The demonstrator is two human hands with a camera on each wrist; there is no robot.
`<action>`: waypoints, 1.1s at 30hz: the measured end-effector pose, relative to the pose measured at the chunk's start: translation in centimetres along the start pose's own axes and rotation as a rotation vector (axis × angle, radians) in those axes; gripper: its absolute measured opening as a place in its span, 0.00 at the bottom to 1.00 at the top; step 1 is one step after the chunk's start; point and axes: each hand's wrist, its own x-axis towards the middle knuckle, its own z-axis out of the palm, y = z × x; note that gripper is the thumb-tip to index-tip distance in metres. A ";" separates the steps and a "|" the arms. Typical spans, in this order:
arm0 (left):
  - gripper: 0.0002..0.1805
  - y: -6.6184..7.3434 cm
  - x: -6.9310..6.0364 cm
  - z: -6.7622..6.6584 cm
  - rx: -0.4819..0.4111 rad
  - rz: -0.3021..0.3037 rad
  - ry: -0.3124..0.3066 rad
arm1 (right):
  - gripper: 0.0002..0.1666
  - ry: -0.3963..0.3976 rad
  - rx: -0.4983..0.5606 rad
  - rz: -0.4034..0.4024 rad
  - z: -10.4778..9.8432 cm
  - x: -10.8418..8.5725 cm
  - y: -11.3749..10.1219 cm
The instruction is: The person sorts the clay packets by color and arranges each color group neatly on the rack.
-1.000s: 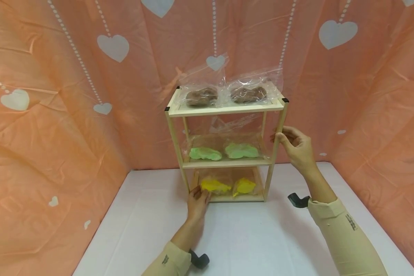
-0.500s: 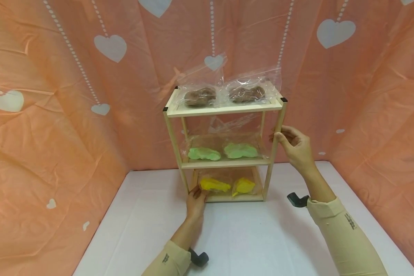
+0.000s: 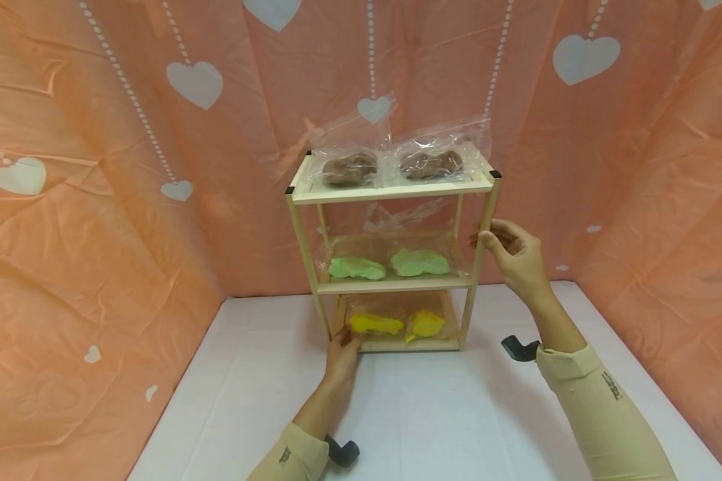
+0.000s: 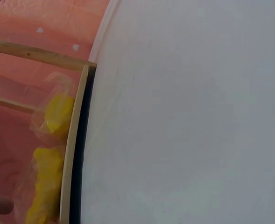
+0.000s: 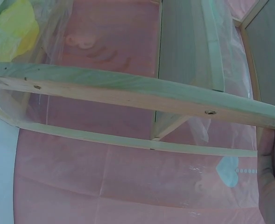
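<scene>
A small three-tier wooden rack [image 3: 391, 287] stands upright in the head view. My left hand [image 3: 341, 354] is at its lower left corner, fingers curled in at the left end of a clear plastic bag with a yellow lump [image 3: 378, 325] on the bottom shelf. The left wrist view shows a fingertip [image 4: 1, 204] beside that lump; the rest of the hand lies outside its picture. My right hand [image 3: 517, 257] pinches the rack's right front post between thumb and fingers. A second bagged yellow lump [image 3: 426, 323] lies to the right on the bottom shelf.
Bagged green lumps [image 3: 420, 262] lie on the middle shelf, and bagged brown lumps [image 3: 350, 169] on top. The rack stands on a white table [image 3: 421, 414]. Behind it hangs a peach curtain [image 3: 259, 167] with white hearts, which also lines both sides.
The left yellow lump has shifted slightly and now lies straighter under my left hand's fingers. My left hand has moved a little left. The right hand keeps its grip on the post.
</scene>
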 end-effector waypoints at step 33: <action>0.30 3.1 -4.8 -7.1 0.565 0.203 -0.152 | 0.24 -0.124 -0.570 0.015 -2.6 -5.3 0.6</action>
